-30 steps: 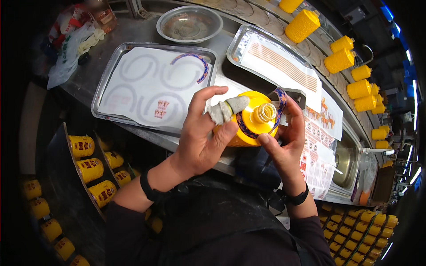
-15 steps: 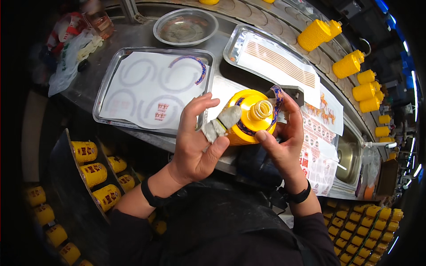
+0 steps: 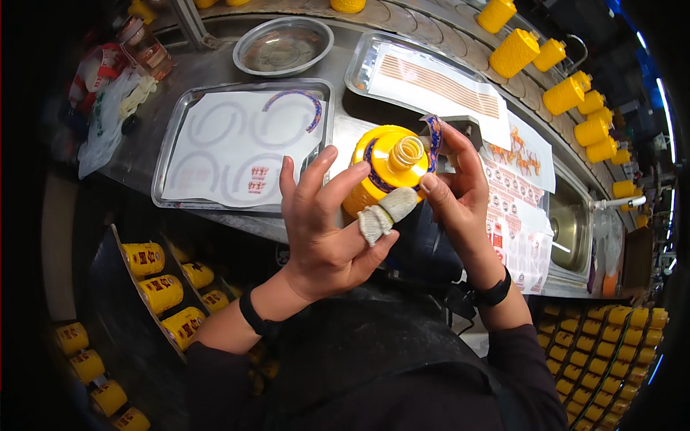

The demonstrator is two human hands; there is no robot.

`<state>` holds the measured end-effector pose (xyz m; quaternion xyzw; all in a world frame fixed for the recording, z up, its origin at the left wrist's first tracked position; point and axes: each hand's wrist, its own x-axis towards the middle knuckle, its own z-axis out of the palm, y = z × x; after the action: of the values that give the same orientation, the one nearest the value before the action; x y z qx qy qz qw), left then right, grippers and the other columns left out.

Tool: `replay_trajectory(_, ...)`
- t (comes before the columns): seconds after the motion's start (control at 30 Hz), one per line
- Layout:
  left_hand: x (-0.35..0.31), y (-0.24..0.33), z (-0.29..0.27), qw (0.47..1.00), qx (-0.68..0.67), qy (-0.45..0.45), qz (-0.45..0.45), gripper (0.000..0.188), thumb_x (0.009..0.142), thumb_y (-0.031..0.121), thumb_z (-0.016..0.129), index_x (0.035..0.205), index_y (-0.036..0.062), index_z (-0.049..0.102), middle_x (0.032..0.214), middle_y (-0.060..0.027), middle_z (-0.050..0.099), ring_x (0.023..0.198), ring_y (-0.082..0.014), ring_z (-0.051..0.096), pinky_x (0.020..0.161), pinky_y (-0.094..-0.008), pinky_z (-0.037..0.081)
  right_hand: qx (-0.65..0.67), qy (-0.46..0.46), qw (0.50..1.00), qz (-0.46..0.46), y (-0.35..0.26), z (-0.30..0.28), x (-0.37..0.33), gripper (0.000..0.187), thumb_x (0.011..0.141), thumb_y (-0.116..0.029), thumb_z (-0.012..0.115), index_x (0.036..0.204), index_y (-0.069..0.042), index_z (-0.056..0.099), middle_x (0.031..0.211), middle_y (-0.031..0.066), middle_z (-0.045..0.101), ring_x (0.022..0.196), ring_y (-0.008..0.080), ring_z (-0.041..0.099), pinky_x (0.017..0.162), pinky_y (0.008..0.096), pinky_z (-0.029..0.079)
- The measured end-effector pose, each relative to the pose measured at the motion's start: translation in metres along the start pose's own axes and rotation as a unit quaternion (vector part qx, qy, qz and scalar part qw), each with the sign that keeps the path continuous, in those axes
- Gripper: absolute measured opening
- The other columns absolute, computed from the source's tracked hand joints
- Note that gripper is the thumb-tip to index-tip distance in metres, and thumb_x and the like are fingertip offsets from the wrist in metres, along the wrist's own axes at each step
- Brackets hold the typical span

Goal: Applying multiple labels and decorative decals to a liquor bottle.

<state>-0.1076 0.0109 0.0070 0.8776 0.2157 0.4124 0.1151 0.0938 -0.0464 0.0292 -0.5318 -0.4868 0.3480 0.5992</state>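
A yellow bottle point(image 3: 364, 196) with a textured body and a clear threaded neck stands tilted between my hands. Round its shoulder runs a curved blue-and-orange decal strip point(image 3: 434, 135), whose free end sticks up at the right. My right hand point(image 3: 466, 188) pinches the strip's loose part between thumb and fingers. My left hand point(image 3: 323, 233) has its fingers spread. One of them wears a pale cloth finger cover point(image 3: 394, 206) and presses on the near side of the bottle's shoulder; another fingertip touches the strip's left part. What supports the bottle from below is mostly hidden.
A metal tray point(image 3: 164, 172) at left holds a decal sheet point(image 3: 223, 154) with one blue arc left on it. Behind are a metal bowl point(image 3: 284, 49) and a second tray point(image 3: 357, 66). Yellow bottles point(image 3: 514, 54) line a conveyor. A sink point(image 3: 575, 233) lies at right, racked bottles point(image 3: 162, 293) below left.
My left hand's covered finger has slid from left of the neck to the near side of the shoulder, and its other fingers have spread. My right hand still pinches the strip.
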Motion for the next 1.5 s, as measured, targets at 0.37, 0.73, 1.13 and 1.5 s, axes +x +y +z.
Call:
replay_trajectory(0.37, 0.011, 0.005, 0.018, 0.994, -0.063, 0.087, -0.026, 0.084, 0.067, 0.019, 0.083, 0.136, 0.0002, 0.038, 0.135, -0.0222, 0.038, 0.126, -0.0405, 0.039, 0.109, -0.0494, 0.028, 0.028, 0.029, 0.998, -0.051, 0.013, 0.000, 0.015, 0.050, 0.090, -0.001, 0.058, 0.139, -0.002, 0.047, 0.139, 0.0094, 0.050, 0.123, 0.0140, 0.051, 0.090, 0.0248, 0.050)
replay_trajectory(0.73, 0.049, -0.053, 0.011, 0.844, -0.463, -0.181, -0.202, 0.089, 0.059, 0.012, 0.088, 0.136, 0.0035, 0.043, 0.133, -0.0130, 0.054, 0.122, -0.0233, 0.054, 0.105, -0.0365, 0.041, 0.024, 0.019, 0.999, -0.041, 0.008, 0.001, 0.009, 0.060, 0.085, 0.002, 0.061, 0.142, -0.002, 0.043, 0.141, 0.0073, 0.049, 0.090, 0.0000, 0.050, 0.067, 0.0147, 0.043)
replay_trajectory(1.13, 0.045, -0.027, -0.006, 0.786, -0.511, -0.134, -0.322, 0.079, 0.073, 0.009, 0.081, 0.140, 0.0009, 0.040, 0.138, -0.0104, 0.050, 0.126, -0.0199, 0.049, 0.107, -0.0341, 0.039, 0.030, -0.018, 0.999, -0.008, 0.006, 0.009, 0.004, 0.071, 0.081, -0.007, 0.075, 0.144, -0.007, 0.042, 0.134, 0.0050, 0.051, 0.054, -0.0041, 0.033, 0.049, 0.0146, 0.030)
replay_trajectory(1.5, 0.029, -0.006, 0.002, 0.887, -0.346, -0.083, -0.293, 0.095, 0.062, 0.015, 0.091, 0.138, -0.0008, 0.037, 0.129, -0.0124, 0.050, 0.123, -0.0230, 0.050, 0.105, -0.0356, 0.040, 0.052, -0.027, 0.998, -0.008, 0.009, 0.008, 0.005, 0.064, 0.084, -0.004, 0.068, 0.143, -0.008, 0.043, 0.122, 0.0019, 0.054, 0.056, -0.0043, 0.038, 0.051, 0.0134, 0.033)
